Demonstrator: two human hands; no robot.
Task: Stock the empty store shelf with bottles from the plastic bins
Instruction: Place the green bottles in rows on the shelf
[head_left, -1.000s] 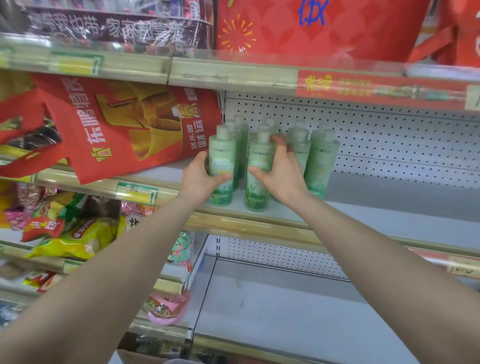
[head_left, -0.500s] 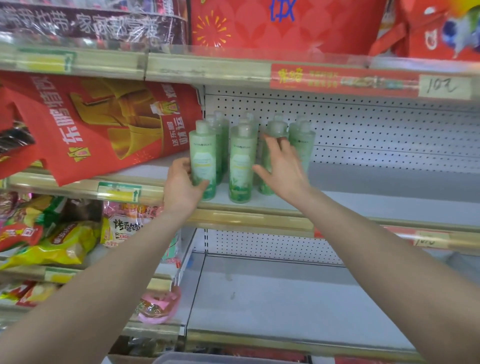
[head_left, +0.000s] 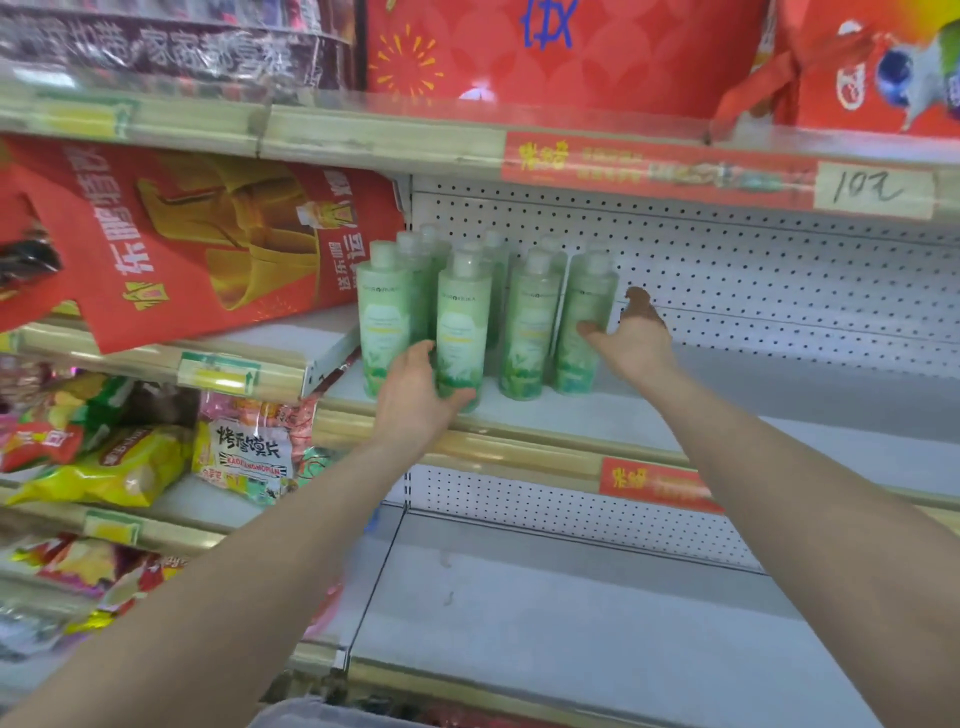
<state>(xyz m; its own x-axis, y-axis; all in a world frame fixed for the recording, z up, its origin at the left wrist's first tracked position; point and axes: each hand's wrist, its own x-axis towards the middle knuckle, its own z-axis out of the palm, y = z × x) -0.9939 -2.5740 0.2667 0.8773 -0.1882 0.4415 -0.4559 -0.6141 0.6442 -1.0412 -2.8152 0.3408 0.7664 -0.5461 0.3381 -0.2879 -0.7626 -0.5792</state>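
Several pale green bottles (head_left: 530, 322) with white caps stand upright in rows at the left end of the middle shelf (head_left: 727, 415). My left hand (head_left: 415, 395) wraps the lower part of the second front bottle (head_left: 462, 322), thumb under its base side. My right hand (head_left: 631, 338) rests against the right side of the rightmost front bottle (head_left: 584, 317), thumb on its front, fingers partly behind it. The plastic bins are out of view except a grey edge (head_left: 311, 714) at the bottom.
A red gift bag (head_left: 208, 244) hangs left of the bottles. Snack packets (head_left: 239, 457) fill the left shelves. The upper shelf rail (head_left: 649, 161) carries red boxes (head_left: 545, 52) and a price tag. The lower white shelf (head_left: 571, 623) lies below.
My left hand shifted from the leftmost bottle to the second front bottle. My right hand moved right, from the middle bottles to the side of the rightmost one. The camera view drifted.
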